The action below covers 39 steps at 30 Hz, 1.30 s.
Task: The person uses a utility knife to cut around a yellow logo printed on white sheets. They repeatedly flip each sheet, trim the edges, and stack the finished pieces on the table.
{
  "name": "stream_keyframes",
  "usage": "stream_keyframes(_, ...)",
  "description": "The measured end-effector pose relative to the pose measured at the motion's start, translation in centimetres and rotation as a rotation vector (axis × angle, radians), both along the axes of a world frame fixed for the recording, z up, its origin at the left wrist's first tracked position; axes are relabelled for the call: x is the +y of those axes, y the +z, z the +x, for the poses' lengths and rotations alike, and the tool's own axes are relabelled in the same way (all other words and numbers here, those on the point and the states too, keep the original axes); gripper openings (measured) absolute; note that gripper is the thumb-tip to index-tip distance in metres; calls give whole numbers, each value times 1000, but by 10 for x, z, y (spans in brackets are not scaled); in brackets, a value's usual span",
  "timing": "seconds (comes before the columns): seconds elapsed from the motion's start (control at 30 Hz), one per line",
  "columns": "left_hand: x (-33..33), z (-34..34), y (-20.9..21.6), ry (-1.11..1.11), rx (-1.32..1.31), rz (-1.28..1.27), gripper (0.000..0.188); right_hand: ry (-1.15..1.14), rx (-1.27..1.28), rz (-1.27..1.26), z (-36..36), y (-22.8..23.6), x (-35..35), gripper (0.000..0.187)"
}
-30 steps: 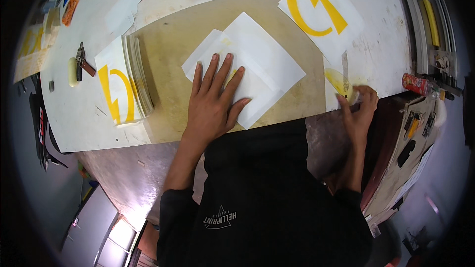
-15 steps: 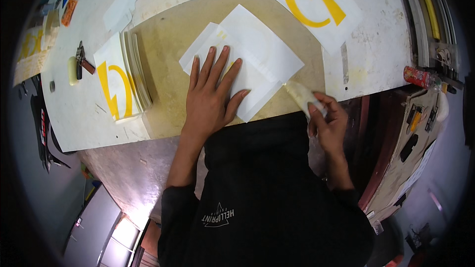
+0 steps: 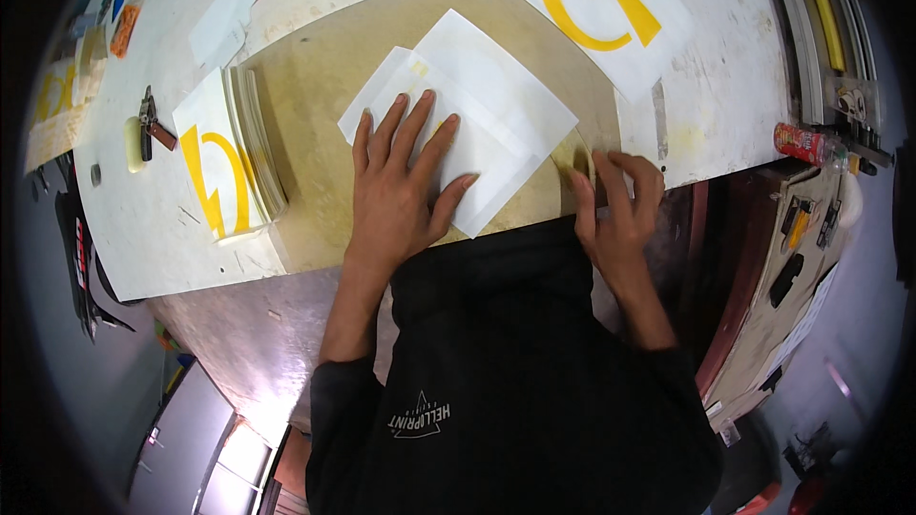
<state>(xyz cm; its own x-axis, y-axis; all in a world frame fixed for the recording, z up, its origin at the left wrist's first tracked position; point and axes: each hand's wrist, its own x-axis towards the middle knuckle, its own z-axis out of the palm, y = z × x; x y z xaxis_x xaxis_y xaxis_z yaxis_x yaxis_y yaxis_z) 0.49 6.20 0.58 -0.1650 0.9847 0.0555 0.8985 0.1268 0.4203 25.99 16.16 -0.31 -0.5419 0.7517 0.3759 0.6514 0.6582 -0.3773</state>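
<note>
While left hand [image 3: 396, 193] lies spread, paper-stack [image 3: 212, 157] flanks it; right hand [image 3: 620, 202] has unclear grip.

A glaring pale opening [image 3: 239, 456] (nearly white) lies beside the grey floor [image 3: 224, 324]; bluish wall [image 3: 870, 257] at right

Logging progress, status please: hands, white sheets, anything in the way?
Left hand spread flat over white sheets, hiding part. Right hand beside them, grip unclear. Paper stack left, apart.
</note>
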Motion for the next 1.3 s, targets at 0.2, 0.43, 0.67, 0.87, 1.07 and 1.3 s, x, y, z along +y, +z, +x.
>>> stream_keyframes(0.2,31,-7,-2,-42,41,62,57,123,-232,-75,8,-4,-16,51)
stream_keyframes(0.43,35,-13,-7,-77,26,6,55,392,-237,-213,6,6,-16,54)
stream_keyframes(0.67,23,-12,-4,-24,47,-4,61,318,-181,-101,51,-6,-8,46)
stream_keyframes(0.87,-23,-7,22,-94,5,-104,70,139,152,-85,96,1,16,40)
stream_keyframes(1.07,-71,4,11,-233,153,-31,58,-381,-112,50,70,2,41,47)
stream_keyframes(1.3,-74,0,52,-136,-262,303,37,597,270,-295,2,21,4,39)
